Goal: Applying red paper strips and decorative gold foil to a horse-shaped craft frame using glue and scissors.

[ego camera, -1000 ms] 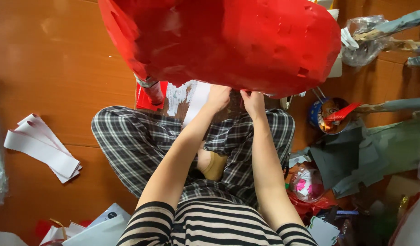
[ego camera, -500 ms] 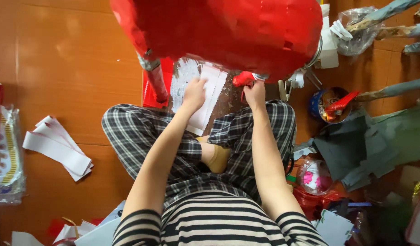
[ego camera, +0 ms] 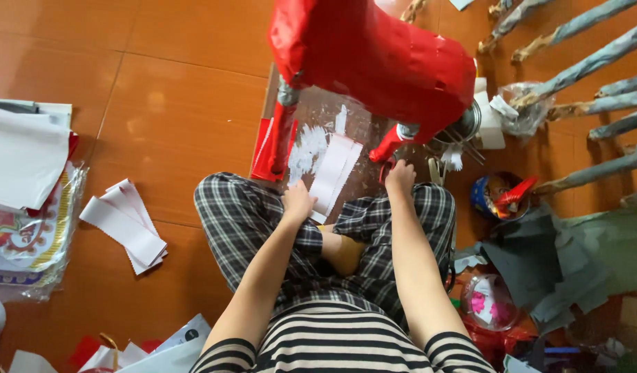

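The red paper figure (ego camera: 373,59) had shifted right; left hand (ego camera: 297,202) pressed flat on limp white strips (ego camera: 332,173), right hand (ego camera: 400,176) pinching its light, crushable leg (ego camera: 387,145)

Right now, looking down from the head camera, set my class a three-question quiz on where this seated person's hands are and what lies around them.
1. True or false: the left hand rests at the white paper strips.
2. What is the right hand nearest to? A) the red paper-covered animal figure's leg B) the grey paper sheets C) the loose white strips on the floor
3. Fill in: the figure is covered in ____ paper.

Key: 1 true; 2 A; 3 red.
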